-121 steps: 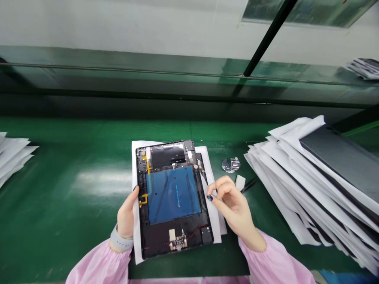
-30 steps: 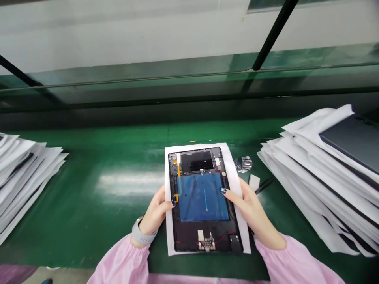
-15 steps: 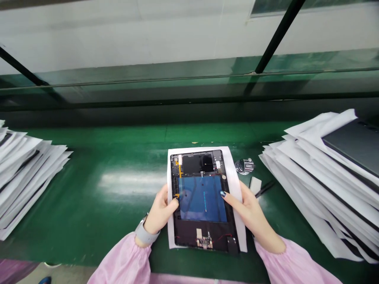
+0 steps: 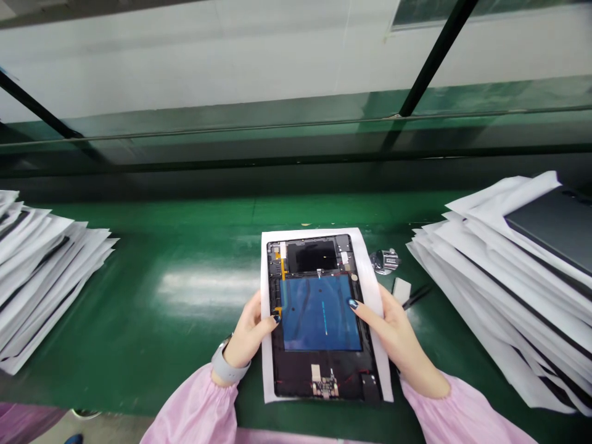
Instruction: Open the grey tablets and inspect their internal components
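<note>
Between my two hands is an opened tablet, its inside facing up, with a large blue battery panel, a small circuit board at the near end and orange ribbon cable at the left. A white sheet lies under it and shows around its edges. My left hand grips the left edge, thumb on top and fingers hidden beneath. On the right edge, my right hand is closed the same way, its thumb reaching onto the battery's edge.
Tall stacks of white sheets with dark panels between them stand at the left and right of the green table. Beyond my right hand lie a shiny metallic piece, a small white block and black tweezers.
The tablet and its sheet have tilted slightly, with their near end shifted a little down and to the right. Both hands keep their hold.
</note>
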Motion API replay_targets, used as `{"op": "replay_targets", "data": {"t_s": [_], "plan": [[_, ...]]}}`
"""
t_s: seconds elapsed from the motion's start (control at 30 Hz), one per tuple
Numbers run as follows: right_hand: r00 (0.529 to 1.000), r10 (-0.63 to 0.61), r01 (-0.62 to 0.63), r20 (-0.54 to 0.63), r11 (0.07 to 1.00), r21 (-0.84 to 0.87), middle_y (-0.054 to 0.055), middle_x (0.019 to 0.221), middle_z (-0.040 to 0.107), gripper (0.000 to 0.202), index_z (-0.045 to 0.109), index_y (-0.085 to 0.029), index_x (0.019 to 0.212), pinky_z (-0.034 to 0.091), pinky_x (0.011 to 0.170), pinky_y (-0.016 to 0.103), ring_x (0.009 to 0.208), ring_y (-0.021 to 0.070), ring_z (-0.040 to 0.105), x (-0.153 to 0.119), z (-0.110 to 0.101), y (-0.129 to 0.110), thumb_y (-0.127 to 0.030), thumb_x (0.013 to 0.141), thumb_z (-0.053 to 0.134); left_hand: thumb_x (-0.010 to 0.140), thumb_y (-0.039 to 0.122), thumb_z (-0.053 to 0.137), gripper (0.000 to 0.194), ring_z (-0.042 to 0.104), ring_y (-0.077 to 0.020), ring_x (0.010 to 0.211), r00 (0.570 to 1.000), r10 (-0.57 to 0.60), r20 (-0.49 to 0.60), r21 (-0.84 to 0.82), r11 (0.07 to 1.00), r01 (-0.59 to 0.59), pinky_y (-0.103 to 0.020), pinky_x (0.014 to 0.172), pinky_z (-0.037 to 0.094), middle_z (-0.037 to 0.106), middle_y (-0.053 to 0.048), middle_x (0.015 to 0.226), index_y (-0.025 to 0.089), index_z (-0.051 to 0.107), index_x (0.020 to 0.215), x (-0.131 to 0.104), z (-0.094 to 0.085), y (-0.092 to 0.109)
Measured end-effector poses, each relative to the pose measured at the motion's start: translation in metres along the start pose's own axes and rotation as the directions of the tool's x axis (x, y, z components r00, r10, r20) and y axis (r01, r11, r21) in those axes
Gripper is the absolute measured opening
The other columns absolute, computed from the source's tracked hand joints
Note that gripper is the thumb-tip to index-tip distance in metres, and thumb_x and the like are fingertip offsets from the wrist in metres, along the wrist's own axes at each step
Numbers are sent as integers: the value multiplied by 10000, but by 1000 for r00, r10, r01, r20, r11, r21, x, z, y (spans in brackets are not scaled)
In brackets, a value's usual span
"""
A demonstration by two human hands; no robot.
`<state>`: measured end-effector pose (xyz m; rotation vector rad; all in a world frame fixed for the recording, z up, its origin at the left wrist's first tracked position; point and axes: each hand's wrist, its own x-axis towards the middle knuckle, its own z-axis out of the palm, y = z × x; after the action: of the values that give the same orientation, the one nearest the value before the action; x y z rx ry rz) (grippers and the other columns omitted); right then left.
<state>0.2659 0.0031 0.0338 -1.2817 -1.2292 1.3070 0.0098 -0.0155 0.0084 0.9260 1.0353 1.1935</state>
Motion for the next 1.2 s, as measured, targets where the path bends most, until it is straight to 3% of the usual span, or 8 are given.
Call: {"op": "replay_targets", "data": {"t_s": [0.2,0.4,0.57,0.9,1.07,1.2], "plan": [[998,62,-63,8,996,58,89,1128,757,515,683,-211,1163,573,900,369,1033,293,708,1,0,2,-545,780,765,730,312,701,323,643,-214,756,999,-39,-10,-93,995,38,-306,704,515,747,-31,866,217,755,1034,-1,-1,-3],[1000,-14,14,-9,1000,11,99,1155,749,496,686,-204,1168,582,904,384,1051,306,703,-1,-1,-2,-540,807,738,749,356,775,321,602,-169,671,1000,-24,11,-73,997,24,-253,636,484,723,-18,782,213,762,1036,-1,-5,-9],[996,-94,94,-2,996,7,99,1096,768,438,686,-211,1147,621,813,339,958,278,737,-7,-6,-2,-495,818,745,760,381,780,321,621,-178,664,999,-24,49,-72,997,27,-260,627,504,729,-25,766,227,757,1041,-2,-4,-8],[992,-124,124,-16,992,-13,108,1105,765,468,686,-208,1158,620,817,352,961,291,735,-8,-8,-1,-506,804,755,756,389,800,306,611,-152,639,996,-33,78,-99,994,41,-235,623,485,737,-20,775,244,761,1023,-4,-3,-5],[998,-67,67,9,996,60,104,1056,771,491,677,-217,1153,617,785,342,920,281,739,-8,-9,2,-518,779,777,707,394,835,326,580,-145,587,996,-65,58,-131,989,73,-239,575,463,714,-13,710,216,767,972,-4,0,-1],[994,20,-37,104,985,170,129,1096,757,728,640,-225,1228,612,794,378,944,315,733,-13,-12,11,-627,651,827,661,429,852,370,564,-138,565,995,-94,42,-162,982,99,-229,535,447,696,-4,680,206,767,944,-3,2,1]]}}
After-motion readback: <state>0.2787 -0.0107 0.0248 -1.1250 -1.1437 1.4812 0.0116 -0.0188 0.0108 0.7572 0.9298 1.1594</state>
